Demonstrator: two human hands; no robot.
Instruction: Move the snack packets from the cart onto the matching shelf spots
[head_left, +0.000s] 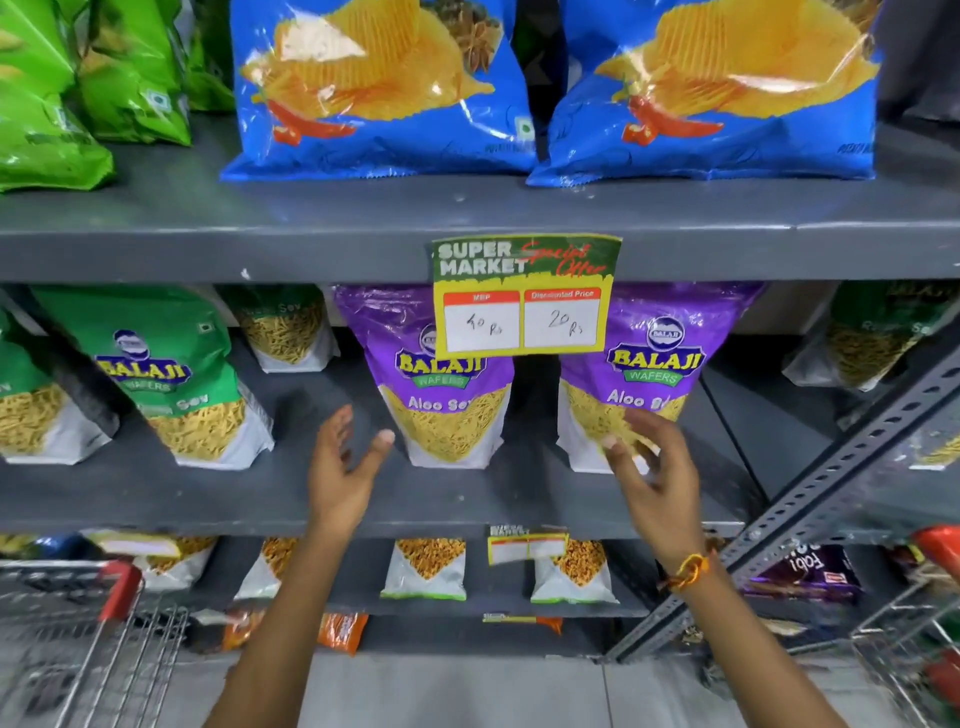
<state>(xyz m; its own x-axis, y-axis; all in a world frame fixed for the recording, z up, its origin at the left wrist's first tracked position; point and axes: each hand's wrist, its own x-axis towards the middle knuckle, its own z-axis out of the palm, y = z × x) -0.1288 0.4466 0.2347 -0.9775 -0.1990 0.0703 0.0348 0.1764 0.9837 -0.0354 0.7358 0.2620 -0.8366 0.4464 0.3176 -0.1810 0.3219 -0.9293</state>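
While the grey shelf unit (363, 244) fills pretty much the whole view, two big blue chip bags (384, 88) sit on the top level and two purple Aloo Sev packets (441, 395) stand upright side by side on the middle shelf, right under the yellow price tag (524, 296). Cart (119, 597) with the red handle is down at the lower left. Left hand (337, 467) is spread and empty just left of the packets, and the right hand (649, 467) has its fingers loose against the front of the right packet, looks like touching rather than gripping, though it's a bit blurry.
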